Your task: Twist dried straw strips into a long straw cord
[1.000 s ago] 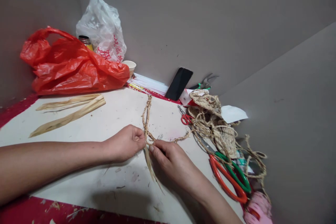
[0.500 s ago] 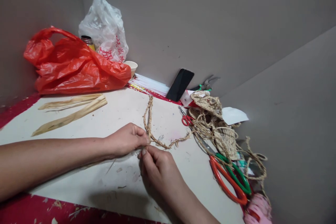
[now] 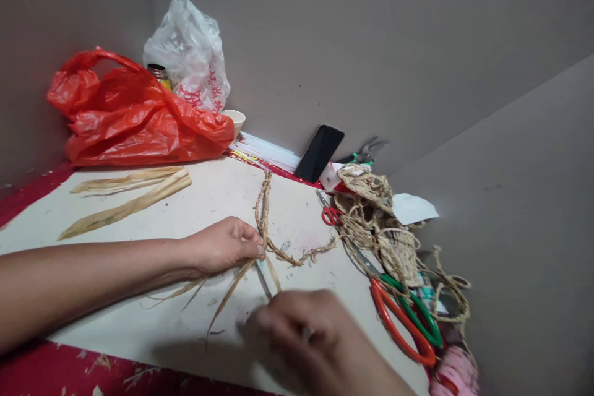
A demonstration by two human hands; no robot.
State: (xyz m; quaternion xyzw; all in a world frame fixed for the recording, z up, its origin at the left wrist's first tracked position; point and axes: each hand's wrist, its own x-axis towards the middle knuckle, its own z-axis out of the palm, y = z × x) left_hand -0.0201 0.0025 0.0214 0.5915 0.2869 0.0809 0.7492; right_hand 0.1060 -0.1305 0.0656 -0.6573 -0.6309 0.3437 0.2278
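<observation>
My left hand (image 3: 232,244) is closed in a pinch on the near end of a braided straw cord (image 3: 284,253). The cord loops away behind it and runs right toward a heap of rope. From under the left fingertips, loose straw strands (image 3: 227,297) fan out toward me. My right hand (image 3: 301,328), smeared by motion, is closed nearer to me. A thin strand (image 3: 263,278) stretches from the left fingers to its fingertips. Two flat dried leaf strips (image 3: 134,201) lie to the left beyond my left arm.
Large scissors (image 3: 403,315) and small red-handled scissors (image 3: 330,213) lie at the right beside heaped braided rope (image 3: 371,210). Behind are a phone (image 3: 320,151), pliers (image 3: 366,151), a paper cup (image 3: 236,119), a red bag (image 3: 139,117) and a clear bag (image 3: 188,43). Grey walls enclose the table.
My right hand has drawn away from the left fingertips, toward me and to the right. Spread strands now show below my left hand, which keeps its pinch on the cord.
</observation>
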